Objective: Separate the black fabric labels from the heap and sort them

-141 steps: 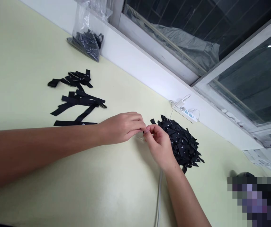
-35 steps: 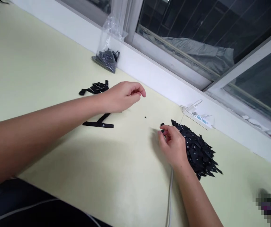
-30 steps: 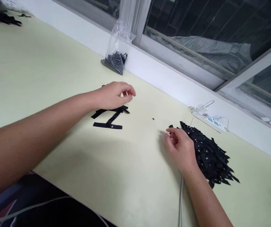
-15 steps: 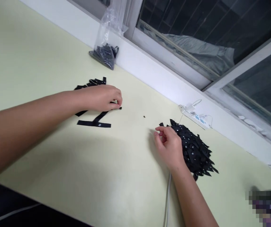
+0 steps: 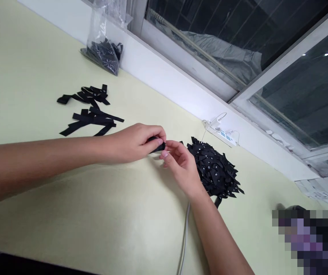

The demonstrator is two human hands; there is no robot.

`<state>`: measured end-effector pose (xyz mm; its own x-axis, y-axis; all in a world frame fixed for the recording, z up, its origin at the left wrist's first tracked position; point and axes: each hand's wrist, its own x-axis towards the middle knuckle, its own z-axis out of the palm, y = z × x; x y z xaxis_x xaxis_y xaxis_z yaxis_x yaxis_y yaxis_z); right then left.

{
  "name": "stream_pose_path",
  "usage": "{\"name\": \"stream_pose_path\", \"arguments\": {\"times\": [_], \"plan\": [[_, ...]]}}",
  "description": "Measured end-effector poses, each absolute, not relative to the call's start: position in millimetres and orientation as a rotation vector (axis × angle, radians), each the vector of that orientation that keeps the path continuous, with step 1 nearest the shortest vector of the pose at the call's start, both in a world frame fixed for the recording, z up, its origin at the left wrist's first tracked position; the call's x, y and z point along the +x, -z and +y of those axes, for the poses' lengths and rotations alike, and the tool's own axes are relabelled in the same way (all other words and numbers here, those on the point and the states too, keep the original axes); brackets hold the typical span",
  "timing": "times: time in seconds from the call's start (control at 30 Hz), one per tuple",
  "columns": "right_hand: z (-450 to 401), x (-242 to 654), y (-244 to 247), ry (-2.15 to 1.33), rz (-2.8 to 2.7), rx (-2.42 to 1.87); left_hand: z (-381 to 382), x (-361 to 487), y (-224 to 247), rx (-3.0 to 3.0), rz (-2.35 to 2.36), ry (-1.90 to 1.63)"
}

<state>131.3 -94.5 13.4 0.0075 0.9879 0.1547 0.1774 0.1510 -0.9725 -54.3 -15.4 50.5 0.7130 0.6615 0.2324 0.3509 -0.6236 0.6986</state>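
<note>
My left hand [image 5: 142, 144] is closed, with a black fabric strip [image 5: 157, 147] pinched between thumb and fingers. My right hand [image 5: 181, 162] meets it from the right, its curled fingers and thumb at the strip's end. The exact grip there is partly hidden. Behind my left forearm lie several loose black strips [image 5: 95, 119], and beyond them sits another small group of strips [image 5: 93, 93]. Just right of my right hand spreads a large heap of black strips [image 5: 217, 168] with small white marks.
A clear plastic bag [image 5: 103, 53] with black pieces leans on the white ledge under the window. A white power strip [image 5: 223, 135] with plugged cords lies behind the heap. A grey cable [image 5: 184, 236] runs across the pale table [image 5: 118, 221]. A blurred-out patch covers the lower right.
My left hand has moved right, away from the loose strips, bringing a strip to my right hand. My right hand has come away from the heap to meet it. The view has shifted right.
</note>
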Motion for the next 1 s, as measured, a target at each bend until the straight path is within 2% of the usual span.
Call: {"name": "stream_pose_path", "arguments": {"times": [0.2,0.43,0.63,0.73,1.0], "plan": [[-87,141,-10,-0.953,-1.233,-1.263,-18,-29,-39,2.18,0.812,-0.741],[-91,142,-8,-0.541,-1.453,-1.432,-16,-35,-16,1.956,0.809,-0.735],[-96,140,-16,-0.3,-1.71,-1.393,-13,-33,-16,1.745,0.681,-0.68],[-97,139,-16,-0.354,-1.706,-1.358,-10,-33,-15,1.784,0.662,-0.694],[-91,139,-10,-0.804,-1.319,-1.27,-11,-34,-13,1.821,0.698,-0.717]]}}
